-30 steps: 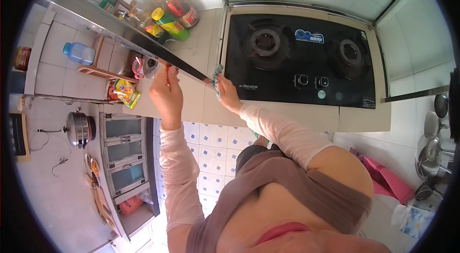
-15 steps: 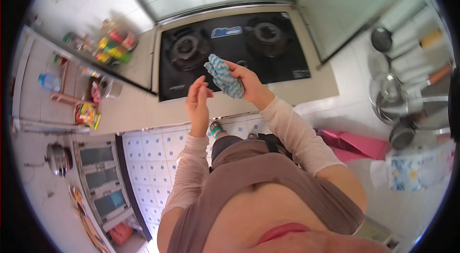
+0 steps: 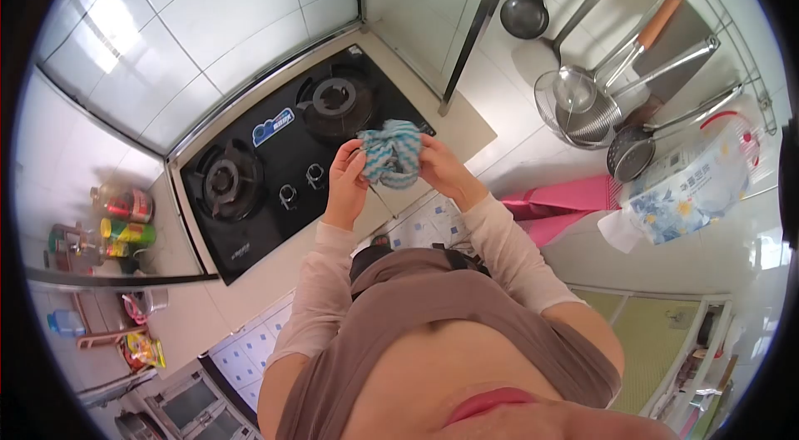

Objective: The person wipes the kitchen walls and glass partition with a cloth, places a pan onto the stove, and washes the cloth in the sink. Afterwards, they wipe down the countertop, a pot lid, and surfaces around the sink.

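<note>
A crumpled cleaning cloth (image 3: 391,155) with blue and white wavy stripes is held up between my two hands, above the front edge of the stove. My left hand (image 3: 348,172) pinches its left side with thumb and fingers. On the right side, my right hand (image 3: 439,164) grips the cloth, its fingers partly hidden behind the folds. Below and beyond lies the black gas stove (image 3: 270,169), with a burner (image 3: 335,97) at its far right and another burner (image 3: 223,179) at its left. Two control knobs (image 3: 301,186) sit between the burners and the near edge.
Glass panels (image 3: 416,15) flank the stove. On the right wall hang a ladle (image 3: 525,16), strainers (image 3: 587,115) and a skimmer (image 3: 630,154). A tissue pack (image 3: 687,207) hangs below them, near a pink bag (image 3: 558,203). Bottles (image 3: 125,215) stand at the left.
The view has turned to the right. My left hand, empty before, has come up and taken hold of the cloth, which my right hand held alone. The cloth is now bunched between both hands.
</note>
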`<state>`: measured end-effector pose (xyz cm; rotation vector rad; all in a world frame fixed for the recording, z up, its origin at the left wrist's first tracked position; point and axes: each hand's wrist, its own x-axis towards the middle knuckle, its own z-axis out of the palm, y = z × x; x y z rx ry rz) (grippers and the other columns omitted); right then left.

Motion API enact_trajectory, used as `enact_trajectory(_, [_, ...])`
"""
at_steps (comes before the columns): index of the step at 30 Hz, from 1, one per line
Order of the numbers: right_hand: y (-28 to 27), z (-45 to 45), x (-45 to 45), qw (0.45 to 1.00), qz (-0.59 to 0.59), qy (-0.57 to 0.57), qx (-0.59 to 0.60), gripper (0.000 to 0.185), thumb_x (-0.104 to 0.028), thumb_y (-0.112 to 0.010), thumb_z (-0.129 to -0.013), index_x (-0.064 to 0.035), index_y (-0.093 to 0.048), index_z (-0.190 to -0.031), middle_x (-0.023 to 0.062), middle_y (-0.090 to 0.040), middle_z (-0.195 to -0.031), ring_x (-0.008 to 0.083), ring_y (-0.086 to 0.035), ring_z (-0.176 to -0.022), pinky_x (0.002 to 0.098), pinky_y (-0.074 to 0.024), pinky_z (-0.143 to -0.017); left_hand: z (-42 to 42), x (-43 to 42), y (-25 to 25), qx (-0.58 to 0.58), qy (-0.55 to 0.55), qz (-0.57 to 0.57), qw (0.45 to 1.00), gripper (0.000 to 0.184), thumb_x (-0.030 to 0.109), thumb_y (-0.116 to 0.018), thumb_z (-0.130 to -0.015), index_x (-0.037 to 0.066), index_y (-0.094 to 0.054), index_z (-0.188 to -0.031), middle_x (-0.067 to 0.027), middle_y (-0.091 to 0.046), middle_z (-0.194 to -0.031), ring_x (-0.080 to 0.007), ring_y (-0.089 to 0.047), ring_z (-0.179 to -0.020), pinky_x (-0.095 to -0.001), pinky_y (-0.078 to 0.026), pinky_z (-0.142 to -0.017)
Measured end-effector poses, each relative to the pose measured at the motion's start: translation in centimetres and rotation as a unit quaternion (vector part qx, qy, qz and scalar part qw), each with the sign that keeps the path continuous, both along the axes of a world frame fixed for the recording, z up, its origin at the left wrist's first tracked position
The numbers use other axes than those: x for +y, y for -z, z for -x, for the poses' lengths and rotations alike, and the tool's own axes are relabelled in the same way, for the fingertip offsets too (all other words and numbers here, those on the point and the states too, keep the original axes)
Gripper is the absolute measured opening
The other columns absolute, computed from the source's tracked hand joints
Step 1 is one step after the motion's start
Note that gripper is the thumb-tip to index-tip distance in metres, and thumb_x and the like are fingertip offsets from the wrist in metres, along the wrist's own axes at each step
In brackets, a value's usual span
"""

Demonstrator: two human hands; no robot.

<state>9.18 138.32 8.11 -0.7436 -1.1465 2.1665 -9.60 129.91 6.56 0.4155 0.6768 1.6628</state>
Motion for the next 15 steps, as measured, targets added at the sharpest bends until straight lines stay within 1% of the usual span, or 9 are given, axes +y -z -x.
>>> enact_trajectory(2, [-2.4, 1.0, 0.1, 0.989, 0.024, 0.074, 0.125, 0.046, -0.005, -0.047, -0.088, -0.0021, -0.045, -0.134, 0.0108, -0.058, -0.124, 0.0229, -0.058, -0.113, 0.0383, -0.0465, -0.098, 0.7, 2.1, 0.9, -0.093, 0.02, 0.004, 0.995, 0.023, 0.006, -0.053, -0.094, 0.009, -0.056, -0.117, -0.0045, -0.064, -0.104, -0.0139, -0.061, -0.091, -0.0268, -0.046, -0.074])
enact_trajectory(4, [-3.1, 1.5, 0.8, 0.973, 0.088, 0.04, 0.208, 0.046, -0.004, -0.046, -0.087, -0.0011, -0.045, -0.133, 0.0113, -0.058, -0.124, 0.0246, -0.058, -0.112, 0.0403, -0.0452, -0.1, 1.1, 4.8, 6.6, -0.207, 0.082, 0.019, 0.975, 0.024, 0.014, -0.049, -0.097, 0.01, -0.056, -0.12, -0.0042, -0.063, -0.109, -0.0175, -0.06, -0.102, -0.0375, -0.047, -0.088])
enact_trajectory(5, [-3.1, 1.9, 1.2, 0.96, 0.119, 0.024, 0.251, 0.046, -0.004, -0.046, -0.086, -0.0006, -0.045, -0.132, 0.0115, -0.058, -0.124, 0.0255, -0.058, -0.112, 0.0413, -0.0445, -0.1, 1.4, 5.7, 7.4, -0.261, 0.112, 0.027, 0.958, 0.025, 0.017, -0.047, -0.099, 0.01, -0.055, -0.121, -0.004, -0.063, -0.112, -0.0193, -0.059, -0.108, -0.0429, -0.047, -0.096])
enact_trajectory(7, [-2.2, 3.1, 1.6, 0.941, 0.169, 0.017, 0.293, 0.048, -0.004, -0.046, -0.085, 0.0003, -0.043, -0.133, 0.0124, -0.057, -0.125, 0.0266, -0.057, -0.113, 0.0416, -0.0438, -0.101, -1.5, 6.0, 8.4, -0.195, 0.194, 0.029, 0.961, 0.033, 0.025, -0.046, -0.099, 0.01, -0.053, -0.127, -0.004, -0.061, -0.12, -0.0212, -0.055, -0.116, -0.0433, -0.042, -0.101])
enact_trajectory(8, [-1.7, 3.2, 2.2, 0.931, 0.187, 0.015, 0.314, 0.049, -0.005, -0.046, -0.084, 0.0007, -0.043, -0.133, 0.0129, -0.056, -0.125, 0.0272, -0.057, -0.114, 0.0418, -0.0435, -0.102, -2.6, 6.3, 8.3, -0.2, 0.229, 0.046, 0.951, 0.033, 0.024, -0.046, -0.099, 0.01, -0.052, -0.128, -0.0054, -0.059, -0.123, -0.0215, -0.054, -0.117, -0.0419, -0.042, -0.102])
enact_trajectory(10, [0.5, 2.6, 3.6, 0.986, 0.039, 0.089, 0.138, 0.049, -0.004, -0.047, -0.085, 0.0012, -0.042, -0.133, 0.0133, -0.056, -0.126, 0.0265, -0.057, -0.114, 0.041, -0.0439, -0.101, -3.9, 6.6, 7.6, -0.208, 0.299, 0.085, 0.927, 0.035, 0.022, -0.046, -0.097, 0.01, -0.05, -0.13, -0.0081, -0.055, -0.129, -0.0221, -0.052, -0.12, -0.0392, -0.04, -0.105])
enact_trajectory(13, [0.3, 1.1, 3.5, 0.984, -0.041, 0.173, -0.03, 0.048, -0.003, -0.05, -0.087, 0.0016, -0.042, -0.134, 0.0132, -0.053, -0.129, 0.0251, -0.056, -0.115, 0.0386, -0.0446, -0.1, -3.4, 8.6, 4.7, -0.344, 0.241, -0.069, 0.905, 0.039, 0.024, -0.043, -0.098, 0.007, -0.045, -0.134, -0.004, -0.052, -0.133, -0.0186, -0.048, -0.123, -0.0364, -0.038, -0.106])
enact_trajectory(14, [0.0, 0.5, 3.5, 0.978, -0.046, 0.195, -0.066, 0.048, -0.003, -0.051, -0.087, 0.0018, -0.042, -0.134, 0.013, -0.052, -0.131, 0.0246, -0.056, -0.115, 0.0377, -0.0448, -0.1, -2.8, 8.8, 1.1, -0.302, 0.209, -0.027, 0.93, 0.038, 0.024, -0.041, -0.098, 0.005, -0.048, -0.13, -0.0048, -0.056, -0.127, -0.017, -0.051, -0.118, -0.0345, -0.038, -0.105])
enact_trajectory(15, [0.8, -0.3, 3.7, 0.965, -0.089, 0.214, -0.126, 0.049, -0.002, -0.052, -0.088, 0.0013, -0.041, -0.135, 0.0127, -0.05, -0.133, 0.024, -0.055, -0.116, 0.0364, -0.045, -0.099, -2.5, 10.1, 1.4, -0.326, 0.202, -0.053, 0.922, 0.036, 0.024, -0.041, -0.098, 0.005, -0.05, -0.127, -0.0054, -0.057, -0.124, -0.0179, -0.052, -0.117, -0.035, -0.038, -0.105])
